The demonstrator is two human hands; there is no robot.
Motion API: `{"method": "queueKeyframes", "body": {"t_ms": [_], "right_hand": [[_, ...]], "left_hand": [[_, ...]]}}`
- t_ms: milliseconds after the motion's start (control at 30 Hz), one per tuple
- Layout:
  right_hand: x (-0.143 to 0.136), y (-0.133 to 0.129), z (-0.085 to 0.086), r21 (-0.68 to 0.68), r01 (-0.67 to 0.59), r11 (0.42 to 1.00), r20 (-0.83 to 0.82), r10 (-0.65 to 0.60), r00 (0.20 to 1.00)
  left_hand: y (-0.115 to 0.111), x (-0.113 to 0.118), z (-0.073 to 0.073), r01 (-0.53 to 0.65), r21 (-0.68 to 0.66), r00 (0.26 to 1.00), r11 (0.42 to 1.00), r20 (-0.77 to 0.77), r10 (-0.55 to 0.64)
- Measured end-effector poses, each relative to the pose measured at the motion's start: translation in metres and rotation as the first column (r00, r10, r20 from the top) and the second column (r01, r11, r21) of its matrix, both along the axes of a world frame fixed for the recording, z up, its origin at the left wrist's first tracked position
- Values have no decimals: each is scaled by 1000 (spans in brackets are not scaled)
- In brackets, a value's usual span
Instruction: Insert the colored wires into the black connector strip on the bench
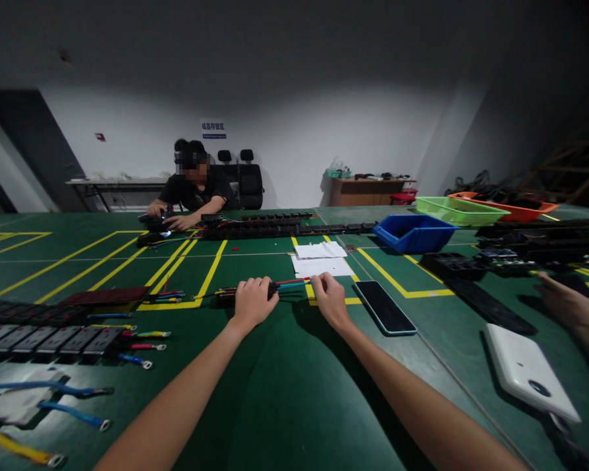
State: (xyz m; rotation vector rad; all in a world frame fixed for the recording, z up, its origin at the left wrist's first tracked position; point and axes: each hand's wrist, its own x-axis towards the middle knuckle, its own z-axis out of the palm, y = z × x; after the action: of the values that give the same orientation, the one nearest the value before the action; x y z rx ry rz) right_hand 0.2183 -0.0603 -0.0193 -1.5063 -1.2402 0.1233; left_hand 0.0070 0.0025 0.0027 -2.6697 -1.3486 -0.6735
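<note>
Just above the green table, my left hand (252,302) is wrapped round a dark part whose body is mostly hidden by the fingers. Coloured wires (294,284), one red and others blue-green, stick out of it to the right. My right hand (330,299) pinches the tip of the red wire between thumb and fingers. Thin brownish leads (224,291) show on the other side of my left hand. White paper sheets (321,261) lie just beyond my hands, and a phone (385,307) rests to the right of my right hand.
Black socket strips (53,341) with ring-ended cables (76,415) lie at left. Across the table a co-worker (196,183) handles a dark device. Blue (415,235), green (459,212) and orange (525,208) bins stand at right, near a white power bank (527,369) and another person's hand (574,307).
</note>
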Motion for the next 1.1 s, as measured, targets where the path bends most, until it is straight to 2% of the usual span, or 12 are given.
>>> {"method": "queueKeyframes", "body": {"t_ms": [233,433,600,733,833,933,1100], "right_hand": [[-11,-6,-1,126,32,992,228,-60,972],[-7,0,-3,122,97,988,206,-121,971],[-3,1,-2,119,56,991,147,-73,986],[-5,-1,-3,115,14,993,225,-40,973],[-8,-2,-3,70,55,996,269,-72,960],[-9,-3,0,41,100,994,207,-106,973],[-3,-2,3,10,72,997,7,-72,997]], "left_hand": [[0,1,2,-4,35,1000,999,-15,5],[-1,1,2,-16,40,999,999,-36,18],[1,0,1,-6,20,1000,1000,-19,6],[0,1,1,-12,13,1000,1000,-20,13],[0,1,2,-16,15,999,1000,-37,16],[-1,1,3,-19,30,999,999,-42,20],[-1,1,3,1,0,1000,1000,-18,-1]]}}
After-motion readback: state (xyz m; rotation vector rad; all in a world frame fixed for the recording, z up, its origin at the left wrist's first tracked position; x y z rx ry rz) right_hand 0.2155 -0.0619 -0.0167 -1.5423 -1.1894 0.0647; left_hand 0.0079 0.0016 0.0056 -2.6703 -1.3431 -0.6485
